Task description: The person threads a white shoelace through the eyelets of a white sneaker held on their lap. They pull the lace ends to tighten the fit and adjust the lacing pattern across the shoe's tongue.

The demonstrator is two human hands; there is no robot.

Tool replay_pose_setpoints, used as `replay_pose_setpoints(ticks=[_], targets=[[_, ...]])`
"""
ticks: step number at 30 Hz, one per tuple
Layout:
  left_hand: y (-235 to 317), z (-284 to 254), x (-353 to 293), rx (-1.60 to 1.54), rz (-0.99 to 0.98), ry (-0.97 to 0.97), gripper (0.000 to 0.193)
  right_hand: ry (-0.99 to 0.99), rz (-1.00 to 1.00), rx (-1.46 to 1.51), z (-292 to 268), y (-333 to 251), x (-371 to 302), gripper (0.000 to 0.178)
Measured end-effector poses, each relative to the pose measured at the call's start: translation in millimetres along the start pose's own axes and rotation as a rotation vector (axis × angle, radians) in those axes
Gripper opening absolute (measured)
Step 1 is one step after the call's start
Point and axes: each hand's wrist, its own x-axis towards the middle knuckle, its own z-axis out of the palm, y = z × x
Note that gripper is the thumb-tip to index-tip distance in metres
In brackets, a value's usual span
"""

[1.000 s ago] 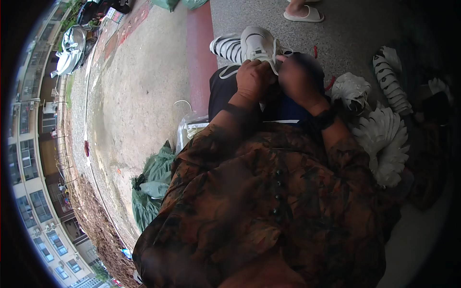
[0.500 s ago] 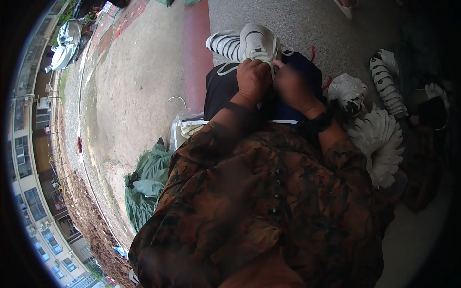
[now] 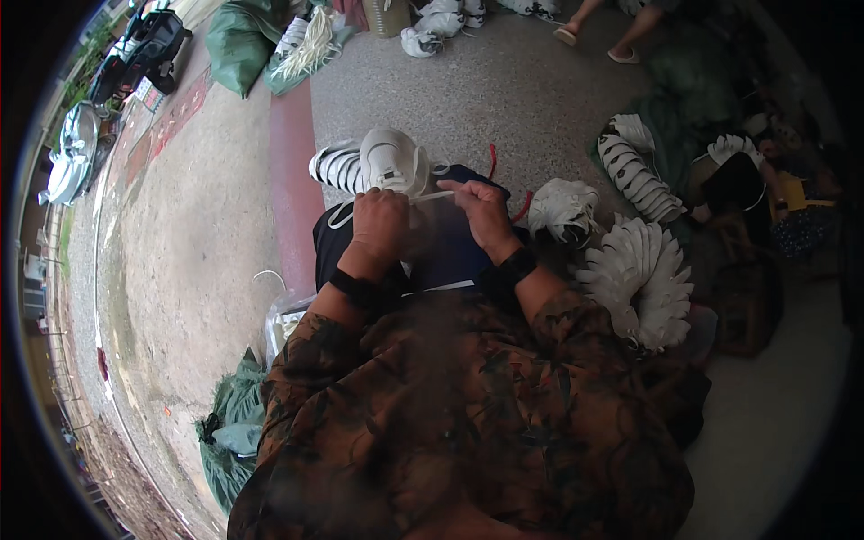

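A white shoe upper (image 3: 389, 153) lies over my knees, toe pointing away from me, with a white lace in its eyelets. My left hand (image 3: 380, 220) is closed at its near end, gripping the white shoelace (image 3: 432, 197). To the right, my right hand (image 3: 486, 216) pinches the same lace between thumb and fingers, and the lace runs taut between both hands. The left fingertips are partly hidden behind the knuckles. A nested row of white uppers (image 3: 337, 167) sits just left of the shoe upper. A loose lace loop hangs beside my left hand.
Bundles of white shoe parts (image 3: 637, 281) and a nested stack of uppers (image 3: 641, 180) lie to my right. Green sacks (image 3: 241, 45) stand far left, near a bunch of white laces (image 3: 310, 47). Another person's sandalled feet (image 3: 623, 54) show at the far right.
My right hand has drawn away to the right from my left hand, stretching the lace between them. The view has shifted, bringing more of the far ground into sight.
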Motion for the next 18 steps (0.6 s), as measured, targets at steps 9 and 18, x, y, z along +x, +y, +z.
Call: replay_pose_setpoints(ticks=[9, 18], targets=[[-56, -7, -47, -1.067, -0.198, 0.074, 0.006, -0.169, 0.142, 0.652, 19, -17, 8, 0.007], [-20, 8, -17, -1.813, -0.475, 0.036, 0.01, -0.028, 0.092, 0.444, 3, -15, 9, 0.021]])
